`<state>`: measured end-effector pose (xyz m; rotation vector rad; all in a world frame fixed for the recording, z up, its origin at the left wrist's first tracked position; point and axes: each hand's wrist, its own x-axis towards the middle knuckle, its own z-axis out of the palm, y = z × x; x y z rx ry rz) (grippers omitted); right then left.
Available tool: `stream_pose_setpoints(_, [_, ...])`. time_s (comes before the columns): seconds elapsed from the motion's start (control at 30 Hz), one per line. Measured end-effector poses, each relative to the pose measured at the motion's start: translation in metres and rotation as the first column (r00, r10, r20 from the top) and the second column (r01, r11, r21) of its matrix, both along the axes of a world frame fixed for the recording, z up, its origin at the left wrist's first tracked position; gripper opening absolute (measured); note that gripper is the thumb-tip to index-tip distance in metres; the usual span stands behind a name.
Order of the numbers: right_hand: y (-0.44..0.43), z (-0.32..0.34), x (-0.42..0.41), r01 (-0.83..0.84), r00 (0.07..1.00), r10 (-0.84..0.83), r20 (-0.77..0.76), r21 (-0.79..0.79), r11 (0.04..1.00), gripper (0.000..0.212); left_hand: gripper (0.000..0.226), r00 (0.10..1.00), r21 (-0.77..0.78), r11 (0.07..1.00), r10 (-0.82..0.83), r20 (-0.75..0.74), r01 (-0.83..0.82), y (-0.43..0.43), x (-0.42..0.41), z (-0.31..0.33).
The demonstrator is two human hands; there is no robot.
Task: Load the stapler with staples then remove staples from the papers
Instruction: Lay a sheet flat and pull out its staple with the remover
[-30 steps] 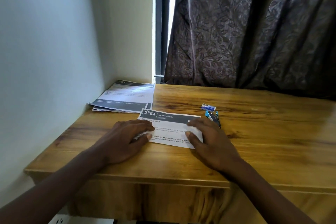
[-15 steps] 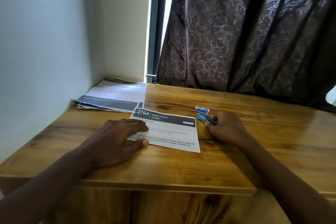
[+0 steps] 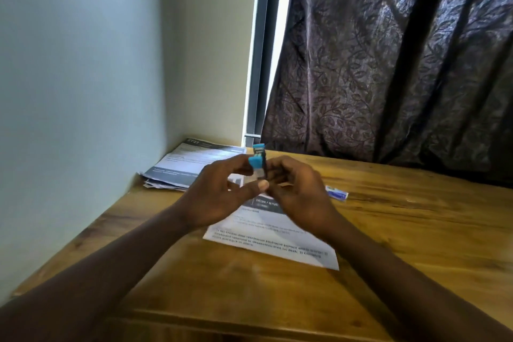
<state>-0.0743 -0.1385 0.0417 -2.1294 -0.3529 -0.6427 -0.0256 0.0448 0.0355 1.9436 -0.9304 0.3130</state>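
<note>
A small blue and black stapler (image 3: 258,159) stands upright in the air above the desk, gripped from both sides by my left hand (image 3: 219,194) and my right hand (image 3: 298,191). My left thumb presses near its lower end. A small blue and white staple box (image 3: 336,193) lies on the desk just right of my right hand. Under my hands lies a printed sheet (image 3: 273,239) with a dark header. A stack of similar papers (image 3: 191,165) sits in the back left corner.
The wooden desk (image 3: 416,230) meets a pale wall on the left. A dark patterned curtain (image 3: 388,64) hangs behind it, with a window frame strip (image 3: 261,50) beside it.
My right hand picked the stapler up off the desk and brought it over the sheet. My left hand left the paper and joined in gripping it. The staple box stayed on the desk.
</note>
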Motion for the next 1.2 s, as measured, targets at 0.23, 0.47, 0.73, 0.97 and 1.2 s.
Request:
stream_pose_setpoints(0.23, [0.029, -0.016, 0.047, 0.143, 0.989, -0.15, 0.007, -0.357, 0.923, 0.041, 0.042, 0.995, -0.108, 0.991, 0.086, 0.052, -0.08, 0.013, 0.056, -0.008])
stream_pose_setpoints(0.47, [0.021, -0.043, 0.057, 0.17, 0.934, -0.343, -0.1, -0.722, 0.671, 0.058, 0.024, 0.945, -0.328, 0.903, 0.194, -0.264, -0.278, 0.023, 0.079, -0.022])
stream_pose_setpoints(0.73, [0.026, -0.038, 0.05, 0.239, 0.936, -0.35, -0.038, -0.662, 0.71, 0.045, 0.017, 0.963, 0.07, 0.961, 0.269, 0.001, -0.269, 0.029, 0.076, -0.023])
stream_pose_setpoints(0.97, [0.023, -0.042, 0.053, 0.247, 0.943, -0.333, -0.029, -0.61, 0.753, 0.034, 0.017, 0.958, 0.225, 0.935, 0.244, 0.149, -0.273, 0.034, 0.073, -0.022])
stream_pose_setpoints(1.2, [0.017, -0.043, 0.052, 0.223, 0.942, -0.325, -0.079, -0.575, 0.787, 0.039, 0.038, 0.968, 0.288, 0.925, 0.222, 0.12, -0.247, 0.039, 0.065, -0.019])
